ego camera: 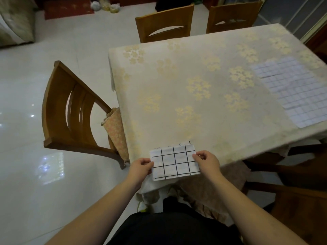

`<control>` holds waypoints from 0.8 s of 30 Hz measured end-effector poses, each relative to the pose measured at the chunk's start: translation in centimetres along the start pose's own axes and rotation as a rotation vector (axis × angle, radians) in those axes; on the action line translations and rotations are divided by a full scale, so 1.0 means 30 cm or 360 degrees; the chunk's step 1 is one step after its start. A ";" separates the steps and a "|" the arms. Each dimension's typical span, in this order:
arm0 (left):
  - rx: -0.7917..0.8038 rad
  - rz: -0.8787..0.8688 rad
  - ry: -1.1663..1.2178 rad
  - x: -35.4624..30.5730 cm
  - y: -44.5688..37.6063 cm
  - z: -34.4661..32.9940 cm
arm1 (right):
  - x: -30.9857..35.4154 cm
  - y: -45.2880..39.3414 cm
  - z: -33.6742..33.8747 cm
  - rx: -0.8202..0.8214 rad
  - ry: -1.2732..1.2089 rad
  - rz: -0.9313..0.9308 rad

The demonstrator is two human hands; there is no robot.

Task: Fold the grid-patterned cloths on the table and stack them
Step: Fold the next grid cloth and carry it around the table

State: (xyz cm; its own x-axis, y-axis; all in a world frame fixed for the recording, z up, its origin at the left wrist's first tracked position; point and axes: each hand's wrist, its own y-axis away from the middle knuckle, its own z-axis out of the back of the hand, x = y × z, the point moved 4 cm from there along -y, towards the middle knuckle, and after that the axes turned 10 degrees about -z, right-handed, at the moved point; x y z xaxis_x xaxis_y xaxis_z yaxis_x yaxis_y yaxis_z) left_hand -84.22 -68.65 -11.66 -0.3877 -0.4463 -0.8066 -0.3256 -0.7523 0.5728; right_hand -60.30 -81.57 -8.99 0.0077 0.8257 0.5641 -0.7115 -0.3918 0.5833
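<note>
**Folded grid cloth held at the near corner of the bench**

My left hand (141, 165) pinches the left short edge of the folded grid cloth (174, 161), thumb on top and fingers curled beneath the fabric. My right hand (206, 160) pinches the opposite short edge in the same way, its fingers bent round the upper right corner. Both hands are closed on the cloth; neither is flat or spread.

The folded grid cloth is a small white rectangle with bold black lines. Its long axis runs left to right between my two hands, roughly across my body, with the right end tilted slightly away from me. It sits over the near left corner of the bench (194, 89), its far long edge above the bench top and its near long edge past the bench's near edge. A second layer shows just beyond the far edge. Whether the cloth rests on the bench or is lifted just clear, I cannot tell.

A second grid cloth (292, 91), paler and with finer lines, lies flat and spread near the right edge of the bench, well apart from my hands; its long axis runs from the far edge toward the near right.

The bench carries a cream tablecloth with yellow flower clusters. A wooden chair (70, 110) stands by its left edge, two more at the far edge.
</note>
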 end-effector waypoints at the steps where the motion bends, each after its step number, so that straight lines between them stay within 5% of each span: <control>1: -0.0017 0.0001 -0.0030 0.001 -0.006 -0.011 | 0.007 -0.015 0.005 0.0000 0.0000 0.0013; 18: -0.0241 0.0025 -0.0519 -0.009 -0.046 -0.046 | -0.007 -0.195 -0.026 0.0240 0.0311 0.0098; 24: -0.0396 -0.0140 -0.0694 -0.035 -0.016 -0.060 | 0.004 -0.179 -0.004 0.0031 0.0398 0.0228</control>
State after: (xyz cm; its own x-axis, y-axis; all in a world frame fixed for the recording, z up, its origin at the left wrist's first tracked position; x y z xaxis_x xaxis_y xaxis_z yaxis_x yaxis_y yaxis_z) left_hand -82.12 -68.70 -11.36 -0.7091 -0.1721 -0.6837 -0.1785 -0.8943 0.4102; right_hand -56.56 -79.31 -12.11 -0.2671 0.8350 0.4810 -0.6794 -0.5172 0.5205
